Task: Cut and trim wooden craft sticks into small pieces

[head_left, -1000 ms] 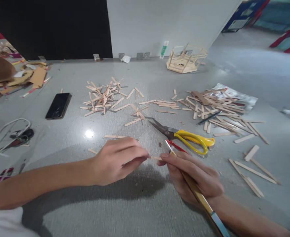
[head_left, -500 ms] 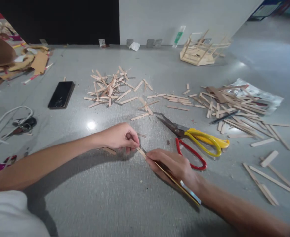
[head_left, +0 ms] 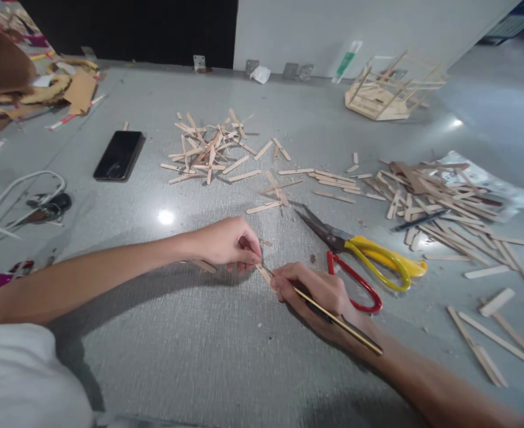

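Note:
My left hand [head_left: 237, 245] is closed, thumb and fingers pinching one end of a short wooden craft stick [head_left: 264, 274]. My right hand [head_left: 310, 291] is wrapped round a slim gold pen-like tool [head_left: 355, 333], its shaft slanting back over the wrist. The tool's thin dark tip reaches the stick near my left fingertips; I cannot make out what kind of tip it is. Fingers of my right hand also meet the stick's lower end. Just right of my hands lie scissors [head_left: 333, 238] with one red and one yellow handle loop, blades slightly apart.
A loose heap of craft sticks [head_left: 212, 148] lies ahead, and a larger pile [head_left: 440, 196] with a plastic bag [head_left: 511, 193] at the right. A phone [head_left: 119, 156] and white cable [head_left: 21, 181] are at the left. An open stick frame [head_left: 377, 101] stands at the back.
The gold tool has rolled or tilted in my right hand, and its silvery clip no longer shows. The whole view has shifted slightly. Both hands keep their grips.

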{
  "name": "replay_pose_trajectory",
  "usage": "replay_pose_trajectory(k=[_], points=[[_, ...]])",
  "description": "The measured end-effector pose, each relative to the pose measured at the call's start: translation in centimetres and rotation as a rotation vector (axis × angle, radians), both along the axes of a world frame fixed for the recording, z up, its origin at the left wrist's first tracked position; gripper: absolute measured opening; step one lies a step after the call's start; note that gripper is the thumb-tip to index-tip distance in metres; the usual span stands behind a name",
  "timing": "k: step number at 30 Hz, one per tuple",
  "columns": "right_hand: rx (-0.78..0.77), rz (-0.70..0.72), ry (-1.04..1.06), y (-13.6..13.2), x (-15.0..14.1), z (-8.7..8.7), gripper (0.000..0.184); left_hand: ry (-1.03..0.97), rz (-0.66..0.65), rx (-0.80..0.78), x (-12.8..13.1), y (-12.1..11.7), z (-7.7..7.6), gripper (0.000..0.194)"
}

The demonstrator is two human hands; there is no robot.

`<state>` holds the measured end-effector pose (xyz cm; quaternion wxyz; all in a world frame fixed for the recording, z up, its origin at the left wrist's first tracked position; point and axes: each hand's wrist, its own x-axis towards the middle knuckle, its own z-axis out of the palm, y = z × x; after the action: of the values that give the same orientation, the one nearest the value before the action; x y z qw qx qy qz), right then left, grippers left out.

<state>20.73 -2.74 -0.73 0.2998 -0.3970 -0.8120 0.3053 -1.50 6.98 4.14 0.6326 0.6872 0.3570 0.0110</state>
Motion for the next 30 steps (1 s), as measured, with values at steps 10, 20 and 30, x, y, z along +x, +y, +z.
replay_pose_trajectory(k=[10, 20, 30], points=[[-0.049, 0.025, -0.019, 0.4, -0.2, 1.0, 0.013, -0.009, -0.007, 0.007, -0.1, 0.1, -0.1, 0.015], [-0.140, -0.021, -0.012, 0.7, -0.5, 1.2, 0.023, -0.025, -0.024, -0.015, -0.1, 0.3, -0.5, 0.015], [-0.083, -0.031, 0.033, 0.2, 0.0, 0.3, 0.021, -0.054, -0.044, -0.012, -0.3, 0.4, -0.7, 0.015]])
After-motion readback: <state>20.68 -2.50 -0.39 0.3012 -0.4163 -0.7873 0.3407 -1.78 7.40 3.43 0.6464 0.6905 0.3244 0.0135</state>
